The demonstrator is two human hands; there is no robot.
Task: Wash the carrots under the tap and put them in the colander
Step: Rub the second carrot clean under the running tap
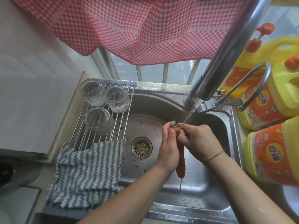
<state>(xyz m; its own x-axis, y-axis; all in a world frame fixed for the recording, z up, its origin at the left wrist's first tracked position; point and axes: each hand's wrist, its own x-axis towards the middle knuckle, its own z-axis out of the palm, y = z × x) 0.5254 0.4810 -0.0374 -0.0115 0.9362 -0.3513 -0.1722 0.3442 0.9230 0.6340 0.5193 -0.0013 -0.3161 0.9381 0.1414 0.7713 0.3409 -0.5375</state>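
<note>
Carrot (180, 160) held upright over sink (202, 189), stem end up, root tip down. Left hand (169, 143) grip wrapped around upper part; right hand (198, 138) grip pinching near stem. Water stream (190, 113) from tap (226, 50) strikes carrot top. Three glass jars (103, 104) on rack (116, 126) to left; striped cloth (88, 173) below them.

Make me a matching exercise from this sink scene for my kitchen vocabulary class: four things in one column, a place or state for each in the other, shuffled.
Things:
1. carrot
2. glass jars
3. striped cloth
4. detergent bottles

Places or states:
A. draped over the sink's left edge
B. held in both hands under running water
C. right of the sink
D. on the metal rack

Pairs: 1-B, 2-D, 3-A, 4-C
</note>
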